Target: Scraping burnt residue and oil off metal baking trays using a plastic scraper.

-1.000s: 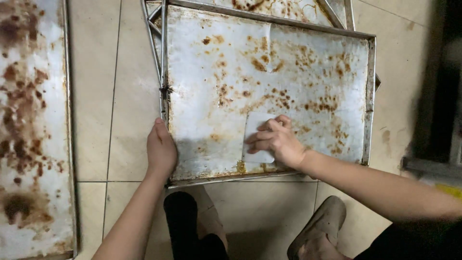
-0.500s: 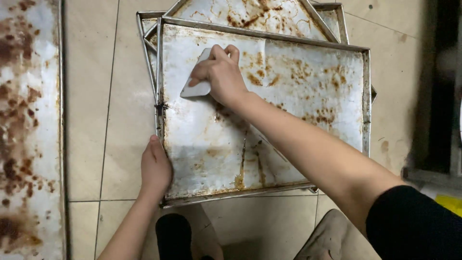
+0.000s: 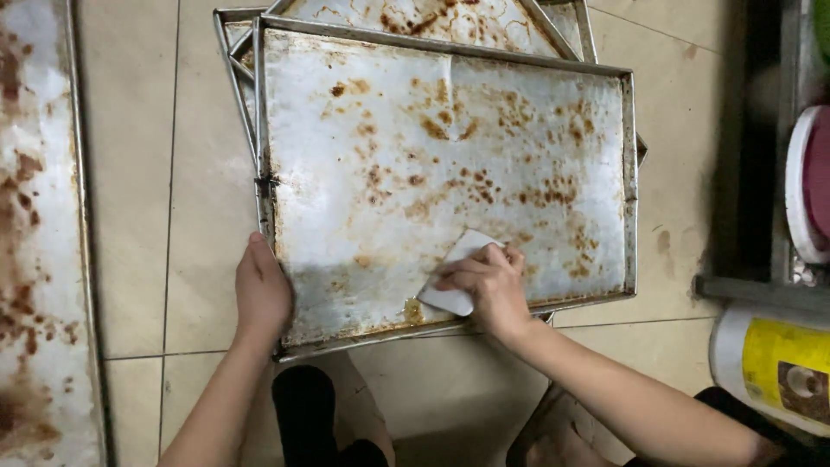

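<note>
Here, the right hand presses a flat white scraper against the surface of the top baking tray, fingers closed over the tool, near the tray's front rim and a little right of centre. The left hand lies flat, palm down with the fingers together, on the tray's front left corner and grips nothing; it appears to brace the tray. The tray rests on a stack of similar trays, whose rims show beyond its far and left edges, and the stack sits on a beige tiled floor. Judged from the surface, the work is partly done: the near left area beside the left hand looks pale and mostly free of spots, while brown baked-on stains remain across the centre, the right half and the far edge, and a line of brown residue runs along the front rim. Another stained tray lies well apart at the left of the view. A yellow-labelled container stands at the lower right.
</note>
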